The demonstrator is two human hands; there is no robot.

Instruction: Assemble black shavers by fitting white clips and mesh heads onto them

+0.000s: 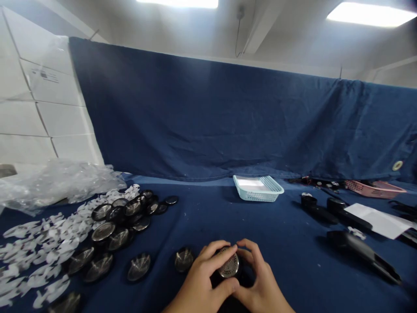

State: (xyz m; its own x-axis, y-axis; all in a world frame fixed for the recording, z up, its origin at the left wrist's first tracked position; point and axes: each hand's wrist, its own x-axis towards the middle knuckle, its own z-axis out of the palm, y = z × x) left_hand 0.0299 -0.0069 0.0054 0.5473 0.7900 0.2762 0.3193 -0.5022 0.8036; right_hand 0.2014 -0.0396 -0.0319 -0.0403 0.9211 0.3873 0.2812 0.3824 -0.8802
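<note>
At the bottom centre, my left hand [210, 278] and my right hand [259, 280] close round one round black part with a perforated metal face [230, 265]. The left fingers curve over its top and the left thumb presses its lower edge. My right fingers wrap its right side, with both thumbs almost meeting below it. The part's underside is hidden by the hands. Just left of my left hand lies a round black piece with a shiny face [184, 260], and a similar round piece [139, 266] sits further left.
More black discs [103, 231] lie heaped at the left, beside many white plastic pieces [48, 243] and clear plastic bags [61, 182]. A light-blue basket [257, 196] holds white paper. Black handle-shaped parts [361, 252], a white sheet [378, 221] and a pink basket [374, 190] are at right.
</note>
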